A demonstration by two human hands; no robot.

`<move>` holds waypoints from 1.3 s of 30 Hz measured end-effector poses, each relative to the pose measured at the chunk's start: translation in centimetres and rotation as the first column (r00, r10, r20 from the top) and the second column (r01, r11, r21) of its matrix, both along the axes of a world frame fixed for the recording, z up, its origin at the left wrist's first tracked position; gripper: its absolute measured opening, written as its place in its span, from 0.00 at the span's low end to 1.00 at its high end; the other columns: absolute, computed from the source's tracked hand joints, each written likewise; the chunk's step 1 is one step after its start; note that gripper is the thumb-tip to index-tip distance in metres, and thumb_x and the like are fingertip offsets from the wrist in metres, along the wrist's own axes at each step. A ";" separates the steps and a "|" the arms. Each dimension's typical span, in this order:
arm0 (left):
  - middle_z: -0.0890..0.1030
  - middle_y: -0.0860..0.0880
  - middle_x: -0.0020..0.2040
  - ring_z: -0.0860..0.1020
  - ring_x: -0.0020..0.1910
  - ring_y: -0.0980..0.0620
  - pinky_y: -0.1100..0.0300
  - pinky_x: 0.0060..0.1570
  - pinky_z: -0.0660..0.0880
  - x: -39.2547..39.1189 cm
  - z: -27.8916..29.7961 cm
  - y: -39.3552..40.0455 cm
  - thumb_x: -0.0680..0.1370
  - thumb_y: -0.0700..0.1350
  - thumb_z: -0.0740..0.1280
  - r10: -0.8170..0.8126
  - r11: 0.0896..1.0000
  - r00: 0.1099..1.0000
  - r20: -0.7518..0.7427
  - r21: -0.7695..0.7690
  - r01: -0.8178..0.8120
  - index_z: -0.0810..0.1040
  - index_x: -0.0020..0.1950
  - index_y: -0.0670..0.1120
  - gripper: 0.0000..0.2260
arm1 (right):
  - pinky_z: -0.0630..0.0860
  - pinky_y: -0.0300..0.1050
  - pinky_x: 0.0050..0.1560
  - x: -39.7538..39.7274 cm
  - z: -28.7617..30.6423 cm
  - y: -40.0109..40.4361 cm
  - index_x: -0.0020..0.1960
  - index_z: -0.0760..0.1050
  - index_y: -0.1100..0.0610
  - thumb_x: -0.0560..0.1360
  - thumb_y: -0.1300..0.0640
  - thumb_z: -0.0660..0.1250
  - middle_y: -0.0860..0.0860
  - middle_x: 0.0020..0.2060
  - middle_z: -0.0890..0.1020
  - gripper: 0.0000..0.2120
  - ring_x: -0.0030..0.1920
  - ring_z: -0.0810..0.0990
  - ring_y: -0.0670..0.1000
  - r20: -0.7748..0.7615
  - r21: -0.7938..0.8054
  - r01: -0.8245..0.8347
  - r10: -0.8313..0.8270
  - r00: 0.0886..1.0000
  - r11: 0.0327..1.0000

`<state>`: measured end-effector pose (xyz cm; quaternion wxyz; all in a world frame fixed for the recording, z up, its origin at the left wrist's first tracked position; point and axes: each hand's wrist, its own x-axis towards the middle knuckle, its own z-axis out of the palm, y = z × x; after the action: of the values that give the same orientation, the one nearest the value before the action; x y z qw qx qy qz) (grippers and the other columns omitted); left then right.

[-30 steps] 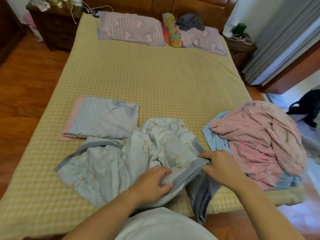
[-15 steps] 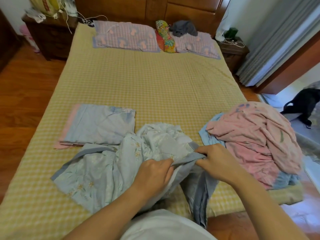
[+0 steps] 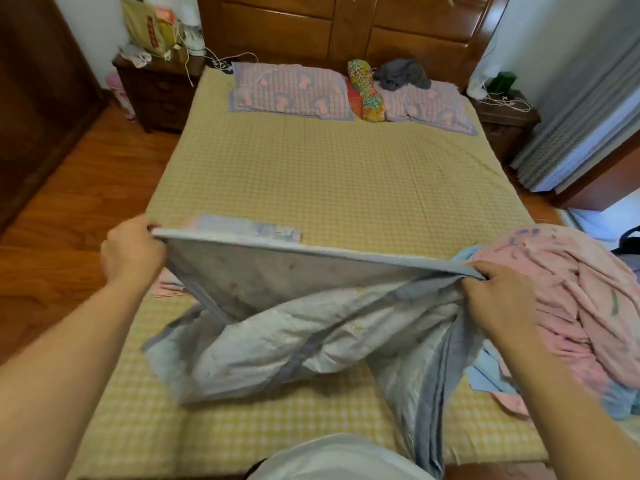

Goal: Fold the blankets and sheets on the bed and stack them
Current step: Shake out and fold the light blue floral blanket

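Left side: my left hand (image 3: 133,252) pinches one end of the grey-bordered edge of the pale blue sheet (image 3: 311,327), fingers curled round the hem, above the near-left part of the bed (image 3: 329,174). Partly hidden behind that raised edge, a folded blue blanket (image 3: 249,225) lies flat near the bed's left edge; a pink layer seems to sit under it, though the view there is poor.

Centre: the held edge runs taut from hand to hand, lifted off the mattress. The rest of the pale blue sheet hangs below it in crumpled folds, resting on the yellow checked cover near the bed's near edge, with one length trailing over that edge beside my white top (image 3: 332,459).

Right side: my right hand (image 3: 498,299) grips the other end of the same edge, fingers closed on the cloth. Just beside it, touching the sheet, an unfolded pink blanket (image 3: 568,296) lies heaped at the near-right corner, with a light blue sheet (image 3: 488,375) showing beneath it.

Far end: two striped pillows (image 3: 291,90) lie along the head of the bed, a floral cushion (image 3: 367,91) between them and a grey garment (image 3: 401,74) on the right-hand one.
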<state>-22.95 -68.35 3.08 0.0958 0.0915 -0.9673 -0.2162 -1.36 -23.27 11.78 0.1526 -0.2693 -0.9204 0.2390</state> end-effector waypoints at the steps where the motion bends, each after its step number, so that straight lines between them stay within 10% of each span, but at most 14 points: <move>1: 0.83 0.39 0.51 0.79 0.52 0.35 0.45 0.51 0.77 -2.4 3.0 -0.7 0.74 0.37 0.64 0.023 0.998 0.988 -0.153 0.058 -0.014 0.82 0.52 0.48 0.12 | 0.66 0.47 0.33 -0.9 -0.1 -0.3 0.31 0.73 0.56 0.65 0.52 0.57 0.50 0.26 0.76 0.11 0.32 0.73 0.53 -0.006 0.002 -0.004 0.004 1.000 1.000; 4: 0.82 0.48 0.52 0.80 0.53 0.48 0.51 0.53 0.76 -8.2 11.8 -2.7 0.74 0.47 0.60 0.187 0.948 0.831 -0.525 0.317 -0.013 0.80 0.50 0.57 0.11 | 0.60 0.49 0.33 -3.2 0.0 -1.2 0.30 0.69 0.57 0.65 0.51 0.57 0.51 0.26 0.73 0.11 0.34 0.72 0.58 -0.050 0.000 0.017 -0.017 0.999 1.000; 7: 0.78 0.53 0.52 0.78 0.54 0.51 0.54 0.54 0.75 -8.8 12.6 -7.0 0.73 0.49 0.58 0.258 0.953 0.764 -0.591 0.287 -0.099 0.76 0.50 0.63 0.11 | 0.60 0.50 0.34 -4.3 -0.1 -0.9 0.32 0.68 0.60 0.66 0.51 0.55 0.53 0.27 0.72 0.13 0.35 0.72 0.60 -0.069 0.031 0.056 -0.054 0.996 0.998; 11: 0.74 0.40 0.55 0.76 0.53 0.34 0.41 0.49 0.77 -1.1 0.2 -16.7 0.72 0.49 0.59 0.315 0.947 0.918 -0.241 0.140 -0.288 0.76 0.56 0.50 0.15 | 0.67 0.51 0.38 -4.2 -1.8 0.6 0.35 0.72 0.61 0.66 0.50 0.55 0.63 0.34 0.78 0.15 0.39 0.76 0.65 -0.004 0.107 0.061 -0.060 0.998 0.992; 16: 0.73 0.41 0.50 0.76 0.44 0.37 0.47 0.38 0.73 18.9 -15.1 -16.2 0.70 0.39 0.72 0.111 0.962 0.960 0.257 -0.271 -0.039 0.72 0.54 0.47 0.15 | 0.69 0.50 0.39 -4.3 -5.0 -1.6 0.38 0.77 0.56 0.71 0.50 0.62 0.60 0.39 0.82 0.11 0.43 0.80 0.63 0.249 0.071 -0.151 0.129 0.960 0.986; 19: 0.79 0.46 0.60 0.79 0.60 0.45 0.55 0.56 0.75 26.5 -18.7 -9.5 0.77 0.51 0.65 -0.143 0.933 0.619 0.773 -0.105 0.345 0.72 0.60 0.52 0.12 | 0.68 0.47 0.38 -5.3 -5.5 -4.4 0.43 0.79 0.49 0.73 0.52 0.65 0.53 0.40 0.82 0.04 0.44 0.80 0.59 0.299 0.020 -0.262 0.244 0.923 0.965; 21: 0.80 0.49 0.64 0.79 0.63 0.49 0.59 0.60 0.74 26.1 -17.5 -3.4 0.80 0.54 0.63 -0.221 0.941 0.510 0.832 0.044 0.336 0.74 0.62 0.53 0.12 | 0.72 0.47 0.37 -6.2 -4.7 -5.9 0.45 0.79 0.46 0.73 0.51 0.64 0.49 0.39 0.81 0.05 0.41 0.79 0.56 0.298 0.042 -0.317 0.291 0.909 0.947; 27: 0.75 0.56 0.46 0.76 0.43 0.54 0.56 0.41 0.73 19.1 -4.6 13.4 0.81 0.54 0.64 -0.383 0.865 0.919 0.091 0.386 0.321 0.73 0.50 0.53 0.06 | 0.72 0.49 0.31 -6.8 -1.4 -7.6 0.33 0.73 0.54 0.74 0.49 0.63 0.50 0.28 0.77 0.13 0.32 0.75 0.54 0.291 0.129 -0.426 0.377 0.880 0.895; 31: 0.72 0.49 0.47 0.73 0.45 0.48 0.56 0.42 0.70 17.5 1.9 20.2 0.76 0.51 0.68 -0.396 0.814 0.837 -0.378 0.276 0.510 0.71 0.49 0.46 0.11 | 0.64 0.46 0.28 -6.0 0.3 -8.7 0.30 0.71 0.54 0.73 0.41 0.62 0.49 0.27 0.76 0.20 0.30 0.73 0.50 0.382 0.205 -0.496 0.398 0.834 0.844; 39: 0.72 0.48 0.46 0.74 0.42 0.45 0.51 0.36 0.71 17.4 2.3 21.7 0.65 0.38 0.67 -0.311 0.885 0.855 -0.416 0.202 0.420 0.66 0.49 0.48 0.17 | 0.67 0.47 0.32 -4.7 2.3 -8.7 0.31 0.72 0.53 0.74 0.39 0.63 0.50 0.31 0.78 0.21 0.35 0.75 0.53 0.422 0.251 -0.561 0.432 0.797 0.789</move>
<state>-5.56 -46.65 5.40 0.2197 -0.1258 -0.8893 -0.3809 -6.02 -32.02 14.05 -0.0323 -0.0180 -0.9983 0.0457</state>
